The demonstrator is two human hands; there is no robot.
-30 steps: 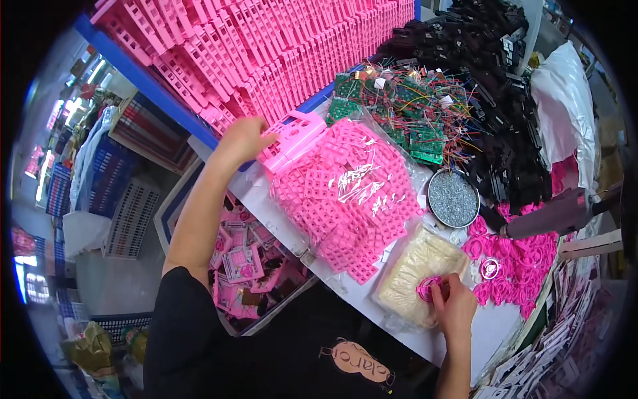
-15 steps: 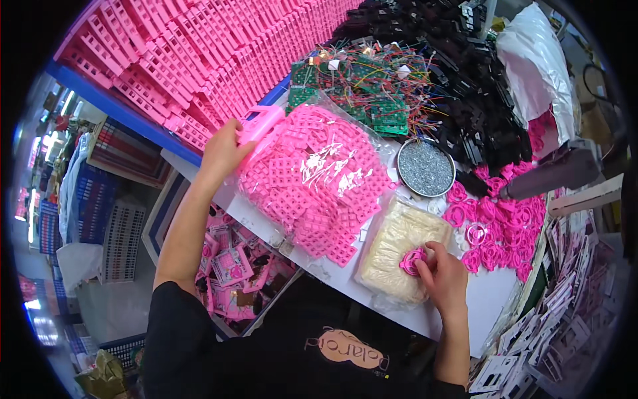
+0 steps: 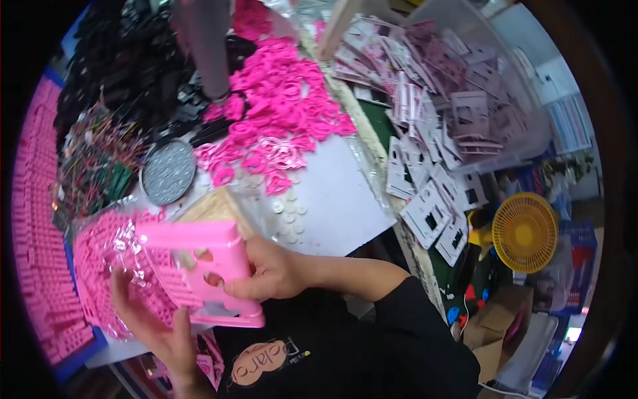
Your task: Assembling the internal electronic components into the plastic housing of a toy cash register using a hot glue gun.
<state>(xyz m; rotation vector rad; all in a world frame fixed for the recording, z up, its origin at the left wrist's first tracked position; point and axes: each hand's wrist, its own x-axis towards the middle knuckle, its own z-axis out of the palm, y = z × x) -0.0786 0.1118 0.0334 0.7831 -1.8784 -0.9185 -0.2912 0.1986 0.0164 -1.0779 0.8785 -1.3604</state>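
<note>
The right hand [image 3: 269, 269] is pinching a pink plastic casing [image 3: 224, 258], its round holes showing unfilled. Beside it, the left hand [image 3: 161, 339] is holding its fingers spread; beyond the right, pink plastic rings [image 3: 282, 93] are lying loose.

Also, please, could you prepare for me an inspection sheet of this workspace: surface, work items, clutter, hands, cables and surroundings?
Surface: white flat tabletop, partly covered by parts.
Work items: pink rectangular plastic casing with cut-outs.
Clutter: clear plastic bag of small pink parts; heap of bright-pink looped plastic parts; heap of black plastic parts; small white round discs.
Hands: right hand grips the casing's right side; left hand open, fingers spread, contact with casing or bag unclear.
Cables: thin coloured wires, tangled over green circuit boards.
Surroundings: clear plastic bin of white flat cards; round yellow plastic basket; open brown cardboard box.
</note>
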